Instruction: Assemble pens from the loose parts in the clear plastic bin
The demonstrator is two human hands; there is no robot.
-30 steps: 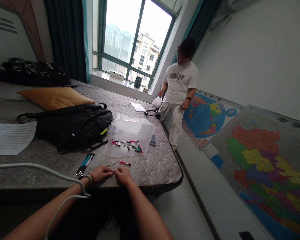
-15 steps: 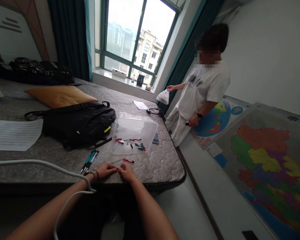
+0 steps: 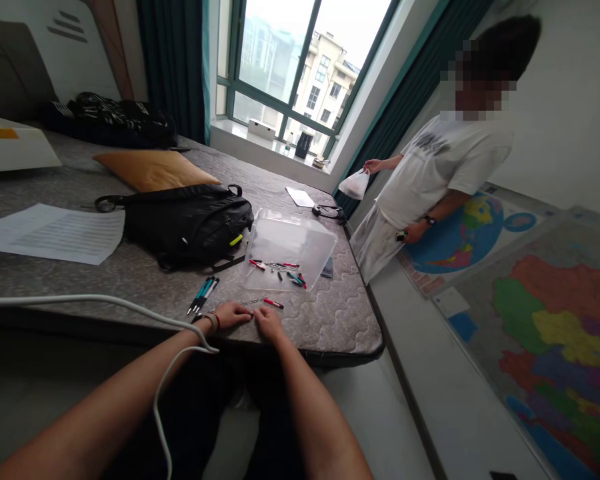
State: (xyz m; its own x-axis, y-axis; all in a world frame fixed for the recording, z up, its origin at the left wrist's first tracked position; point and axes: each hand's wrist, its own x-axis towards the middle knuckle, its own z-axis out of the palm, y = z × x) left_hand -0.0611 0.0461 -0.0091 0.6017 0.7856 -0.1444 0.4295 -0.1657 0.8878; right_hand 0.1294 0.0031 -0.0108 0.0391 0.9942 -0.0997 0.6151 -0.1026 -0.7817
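At the front edge of the mattress [image 3: 340, 320], my left hand [image 3: 234, 315] and my right hand [image 3: 269, 324] meet fingertip to fingertip. Both are closed in a pinch around something small and dark, too small to name. Just beyond my right hand lies a red pen barrel [image 3: 273, 303]. Several assembled pens [image 3: 203, 295], with blue, black and white barrels, lie side by side to the left of my left hand. Past the hands sits a clear plastic tray [image 3: 300, 233] with several loose pen parts [image 3: 296, 279] near its front side.
A black backpack [image 3: 190, 223], printed sheet [image 3: 55, 230] and orange-brown envelope [image 3: 155, 170] lie on the left. A white cable [image 3: 105, 300] crosses over my left forearm. On the right, a person [image 3: 445, 173] stands holding a white plastic bag [image 3: 355, 185] beside wall maps [image 3: 555, 320].
The view has shifted, so the scene sits further right and slightly higher. My hands keep the same pinch at the mattress edge. The standing person's head is turned differently.
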